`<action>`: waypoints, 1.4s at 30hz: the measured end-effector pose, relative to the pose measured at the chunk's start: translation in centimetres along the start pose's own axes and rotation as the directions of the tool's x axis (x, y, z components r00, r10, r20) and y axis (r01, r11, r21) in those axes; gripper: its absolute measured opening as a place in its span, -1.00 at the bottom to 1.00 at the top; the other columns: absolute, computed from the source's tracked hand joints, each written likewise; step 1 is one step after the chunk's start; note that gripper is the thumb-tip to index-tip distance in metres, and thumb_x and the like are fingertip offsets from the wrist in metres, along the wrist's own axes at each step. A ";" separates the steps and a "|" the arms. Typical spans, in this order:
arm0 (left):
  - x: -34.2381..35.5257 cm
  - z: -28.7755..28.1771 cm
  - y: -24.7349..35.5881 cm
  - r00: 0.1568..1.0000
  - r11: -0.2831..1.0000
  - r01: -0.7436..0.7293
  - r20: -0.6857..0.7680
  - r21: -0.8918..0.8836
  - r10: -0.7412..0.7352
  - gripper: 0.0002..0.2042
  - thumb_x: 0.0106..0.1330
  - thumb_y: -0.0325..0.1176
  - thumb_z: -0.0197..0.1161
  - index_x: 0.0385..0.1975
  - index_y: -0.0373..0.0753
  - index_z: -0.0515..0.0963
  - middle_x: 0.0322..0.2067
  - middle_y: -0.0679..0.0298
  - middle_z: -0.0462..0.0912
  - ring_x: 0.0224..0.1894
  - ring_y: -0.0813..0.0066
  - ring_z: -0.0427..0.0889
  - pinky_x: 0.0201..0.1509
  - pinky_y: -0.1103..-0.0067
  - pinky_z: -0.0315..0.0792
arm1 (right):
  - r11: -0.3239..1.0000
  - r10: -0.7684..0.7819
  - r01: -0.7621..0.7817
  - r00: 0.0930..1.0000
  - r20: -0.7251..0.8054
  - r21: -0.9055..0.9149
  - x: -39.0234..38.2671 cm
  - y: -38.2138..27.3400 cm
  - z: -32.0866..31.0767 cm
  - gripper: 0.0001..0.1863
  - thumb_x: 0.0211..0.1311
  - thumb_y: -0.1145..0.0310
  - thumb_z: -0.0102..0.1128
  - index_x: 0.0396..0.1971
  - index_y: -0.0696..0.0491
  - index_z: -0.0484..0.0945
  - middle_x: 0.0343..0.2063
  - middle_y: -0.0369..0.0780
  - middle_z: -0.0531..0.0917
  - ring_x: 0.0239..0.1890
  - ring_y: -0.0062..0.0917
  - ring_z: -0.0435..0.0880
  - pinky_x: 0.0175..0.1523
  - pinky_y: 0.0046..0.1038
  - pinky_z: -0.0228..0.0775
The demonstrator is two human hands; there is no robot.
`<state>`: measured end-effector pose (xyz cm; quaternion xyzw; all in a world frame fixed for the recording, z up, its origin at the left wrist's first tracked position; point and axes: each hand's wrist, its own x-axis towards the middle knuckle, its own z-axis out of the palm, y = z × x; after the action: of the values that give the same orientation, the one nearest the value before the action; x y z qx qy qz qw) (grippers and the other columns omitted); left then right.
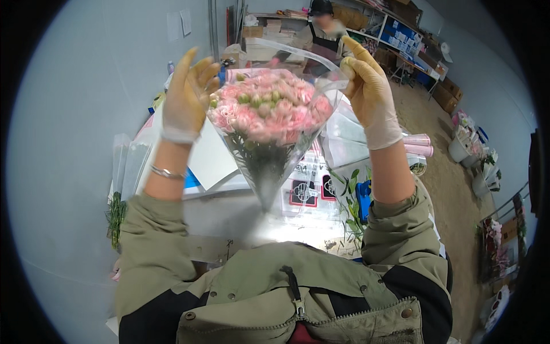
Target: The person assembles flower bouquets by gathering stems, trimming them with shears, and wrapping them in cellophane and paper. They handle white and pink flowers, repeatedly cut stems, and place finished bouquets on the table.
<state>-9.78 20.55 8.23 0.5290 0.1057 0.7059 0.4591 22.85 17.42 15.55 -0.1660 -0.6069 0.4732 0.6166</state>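
A bouquet of pink carnations [263,109] with some green buds stands before me inside a clear plastic flower sleeve [275,189], its narrow end pointing down at the table. My right hand [369,89], in a thin pale glove, pinches the sleeve's upper right rim, with the index finger stretched upward. At the bouquet's left side is my left hand [189,94], also gloved, its fingers spread and slightly smeared by motion. Whether those fingertips touch the sleeve I cannot tell. Dark green stems and leaves show through the plastic below the blooms.
On the worktable [217,223] lie white sheets [212,160], wrapped sleeves [346,137], loose green leaves [350,189] and a blue object [364,200]. Wrapped greenery [116,215] hangs at the left edge. Another person [321,40] stands across the table. Flower buckets [461,146] line the right wall.
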 end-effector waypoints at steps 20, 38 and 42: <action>-22.3 -2.2 -16.4 0.915 0.909 0.381 0.075 0.170 -0.397 -0.15 0.08 -0.47 0.43 0.35 -0.37 0.06 0.26 0.11 0.28 0.30 0.34 0.28 0.34 0.43 0.23 | 0.817 0.354 -0.289 0.935 0.037 -0.499 -21.2 25.3 3.0 -0.20 0.10 0.32 0.40 0.29 0.17 0.19 0.10 -0.08 0.44 0.17 -0.38 0.43 0.22 -0.33 0.31; -32.5 -10.2 -23.6 0.869 0.810 0.458 0.008 0.367 -0.495 -0.51 0.15 -0.45 0.35 0.10 -0.28 0.39 -0.04 0.23 0.57 0.02 0.40 0.54 0.09 0.44 0.46 | 0.785 0.370 -0.294 0.929 0.031 -0.546 -24.8 32.9 5.2 -0.37 0.14 0.34 0.28 0.22 0.15 0.32 0.11 -0.01 0.45 0.17 -0.21 0.41 0.26 -0.27 0.24; -31.4 -9.7 -22.4 0.746 0.715 0.663 -0.112 0.223 -0.657 -0.53 0.15 -0.44 0.36 0.08 -0.31 0.42 -0.04 0.22 0.58 0.01 0.40 0.56 0.08 0.45 0.47 | 0.825 0.387 -0.358 0.922 -0.024 -0.437 -24.4 32.8 5.2 -0.30 0.11 0.38 0.30 0.27 0.15 0.24 0.17 0.00 0.39 0.24 -0.20 0.33 0.32 -0.26 0.15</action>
<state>-5.39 12.34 -30.45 0.5007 0.3804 0.4831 0.6092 10.09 12.67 -23.38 -0.3986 -0.6724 0.4424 0.4396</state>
